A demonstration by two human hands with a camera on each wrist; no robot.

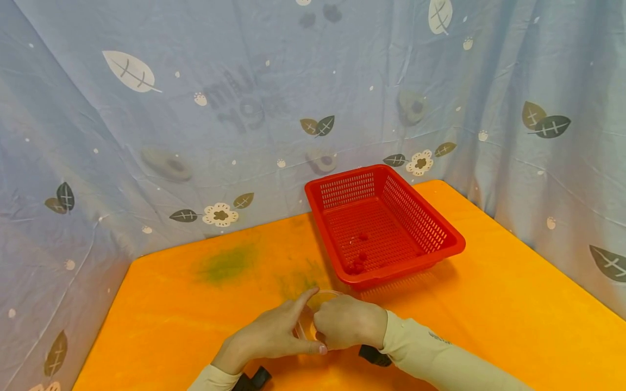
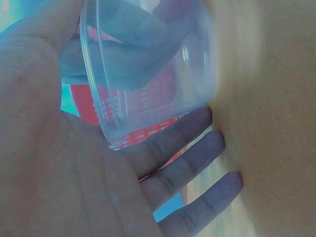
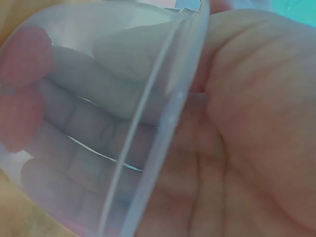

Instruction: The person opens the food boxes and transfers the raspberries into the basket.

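A clear plastic container [image 1: 304, 321] with a rounded body lies tilted on the table between the two hands. My left hand [image 1: 271, 331] holds it from the left side, thumb at the near side and fingers along the far side; in the left wrist view its outer fingers [image 2: 182, 170] reach down to the tabletop. My right hand [image 1: 348, 321] is inside the container's mouth. Through the clear wall in the right wrist view, its fingers [image 3: 94, 113] stretch toward two soft-looking red lumps [image 3: 24, 57] at the closed end, fingertips right at them.
A red slotted plastic basket [image 1: 401, 269] stands just beyond the hands, a few small red lumps [image 1: 359, 265] on its floor. The orange tabletop [image 1: 195, 304] has a greenish stain at the left. A blue patterned curtain [image 1: 274, 81] hangs behind and along both sides.
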